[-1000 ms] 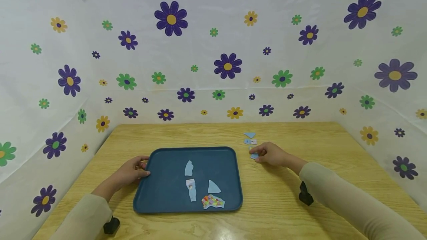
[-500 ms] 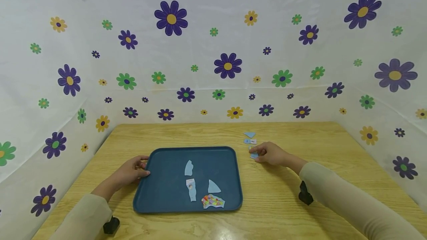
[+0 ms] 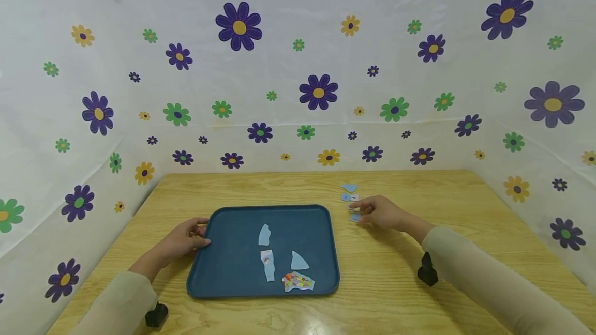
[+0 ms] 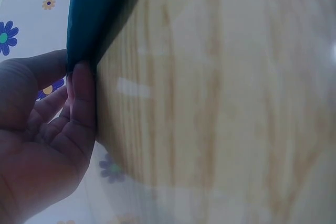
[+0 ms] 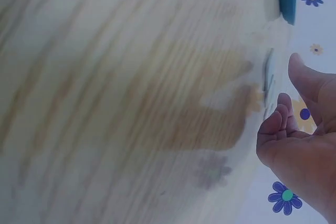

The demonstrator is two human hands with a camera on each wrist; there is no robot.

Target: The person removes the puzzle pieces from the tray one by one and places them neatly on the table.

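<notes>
My left hand (image 3: 183,241) grips the left rim of a dark blue tray (image 3: 228,257), thumb on one side and fingers on the other, as the left wrist view shows. On the tray lie a tall light-blue paper piece (image 3: 264,234), a second one with a small picture (image 3: 267,266), a pointed blue one (image 3: 299,260) and a multicoloured one (image 3: 298,282). My right hand (image 3: 381,213) is over small paper pieces right of the tray. Its index fingertip is at a partly hidden piece (image 3: 351,208); its thumb is near a blue piece (image 3: 355,218). In the right wrist view, thumb and fingers stand apart.
Farther back on the wooden table (image 3: 410,283) lie a blue triangular piece (image 3: 349,188) and a blue-and-white piece (image 3: 349,197). White flower-patterned sheets (image 3: 279,66) rise behind the table and at both sides.
My right hand has shifted slightly right and up, showing a little more of the pieces beneath it. The left hand and tray stay almost still.
</notes>
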